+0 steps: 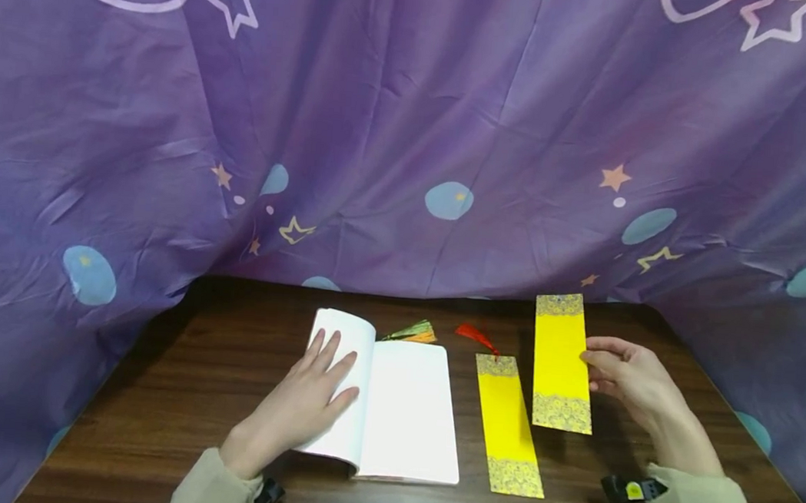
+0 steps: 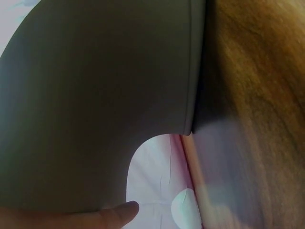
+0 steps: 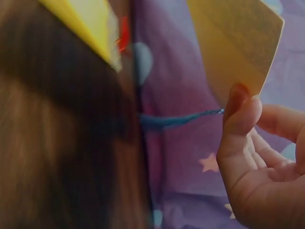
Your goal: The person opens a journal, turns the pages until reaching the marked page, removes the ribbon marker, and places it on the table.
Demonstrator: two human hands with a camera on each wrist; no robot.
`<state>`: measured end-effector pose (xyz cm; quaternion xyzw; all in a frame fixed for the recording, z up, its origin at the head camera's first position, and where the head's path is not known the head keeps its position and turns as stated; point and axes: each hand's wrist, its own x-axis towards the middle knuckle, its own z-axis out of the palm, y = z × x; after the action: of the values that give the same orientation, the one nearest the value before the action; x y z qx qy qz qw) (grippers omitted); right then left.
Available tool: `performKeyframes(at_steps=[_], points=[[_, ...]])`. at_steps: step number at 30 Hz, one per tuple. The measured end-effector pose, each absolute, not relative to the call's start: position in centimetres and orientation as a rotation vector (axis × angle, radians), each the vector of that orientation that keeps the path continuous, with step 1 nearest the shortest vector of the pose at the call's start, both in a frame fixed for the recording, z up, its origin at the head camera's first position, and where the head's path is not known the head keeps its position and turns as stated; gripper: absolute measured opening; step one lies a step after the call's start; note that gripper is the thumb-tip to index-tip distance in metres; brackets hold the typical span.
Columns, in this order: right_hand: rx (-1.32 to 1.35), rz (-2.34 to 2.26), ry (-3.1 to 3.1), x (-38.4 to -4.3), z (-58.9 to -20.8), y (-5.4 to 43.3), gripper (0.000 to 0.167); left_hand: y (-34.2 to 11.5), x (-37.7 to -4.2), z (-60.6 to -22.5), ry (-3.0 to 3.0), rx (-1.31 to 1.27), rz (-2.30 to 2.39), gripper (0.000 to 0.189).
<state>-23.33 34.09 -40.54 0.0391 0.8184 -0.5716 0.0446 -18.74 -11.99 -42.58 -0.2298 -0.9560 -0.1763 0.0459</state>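
My left hand point(image 1: 311, 400) rests with spread fingers on the left page point(image 1: 353, 329) of a notebook lying open, its right page point(image 1: 410, 413) blank. In the left wrist view, a finger point(image 2: 119, 213) lies along a large shaded page point(image 2: 105, 105) that curves close to the camera. My right hand point(image 1: 634, 381) pinches a yellow bookmark point(image 1: 561, 361) by its right edge, raised upright above the table. It has patterned bands at both ends. A blue tassel point(image 3: 176, 120) shows beside the thumb in the right wrist view.
Between notebook and right hand, another yellow bookmark point(image 1: 509, 419) with a red tassel point(image 1: 475, 336) lies on the brown wooden table point(image 1: 208, 378). Green and orange tassels point(image 1: 415, 331) poke out past the notebook's top edge. A purple patterned cloth point(image 1: 397, 128) hangs behind the table.
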Motion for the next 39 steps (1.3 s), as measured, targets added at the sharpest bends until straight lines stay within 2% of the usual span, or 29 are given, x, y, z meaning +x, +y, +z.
performKeyframes(at_steps=[17, 28, 39], points=[[0.107, -1.632, 2.258, -22.6, -44.2, 37.3, 0.044, -11.8, -18.8, -43.0, -2.911, -0.727, -0.535, 0.052], [0.058, -1.559, 2.227, -21.4, -45.7, 36.7, 0.040, -11.9, -18.6, -42.9, -2.901, -0.718, -0.550, 0.052], [0.118, -1.474, 2.333, -21.5, -46.0, 36.0, 0.039, -12.1, -18.8, -42.8, -2.889, -0.713, -0.531, 0.051]])
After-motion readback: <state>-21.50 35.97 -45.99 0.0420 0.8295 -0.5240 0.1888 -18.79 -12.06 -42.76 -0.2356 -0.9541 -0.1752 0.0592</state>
